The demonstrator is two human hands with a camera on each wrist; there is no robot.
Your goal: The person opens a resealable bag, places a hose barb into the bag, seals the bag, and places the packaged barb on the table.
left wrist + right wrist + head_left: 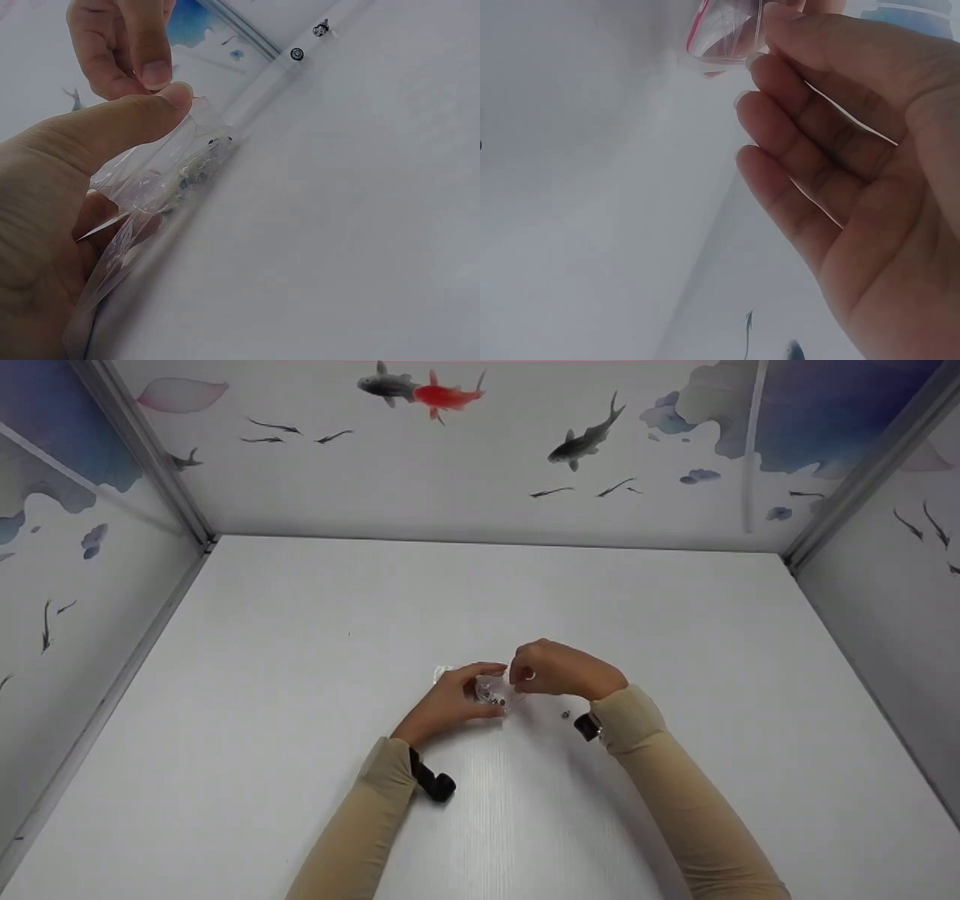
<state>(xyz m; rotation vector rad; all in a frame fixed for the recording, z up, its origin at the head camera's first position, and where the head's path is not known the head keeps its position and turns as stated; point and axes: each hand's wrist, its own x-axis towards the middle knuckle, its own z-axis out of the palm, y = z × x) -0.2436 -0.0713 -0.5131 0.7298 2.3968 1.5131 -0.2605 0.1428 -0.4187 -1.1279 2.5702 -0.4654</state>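
Note:
A clear plastic zip bag sits in my left hand, whose thumb and fingers grip it from both sides. Inside, toward its lower end, lie several small metal parts, blurred by the plastic. My right hand pinches the bag's edge between thumb and index finger, close to the left thumb. In the right wrist view the bag's red seal line shows beside the right fingertips, while the other fingers of that hand are loosely bent.
On the white table, near the right wrist, lie small metal fittings. The left wrist view separates one fitting from a dark round one. Printed panels wall the table at the back and both sides.

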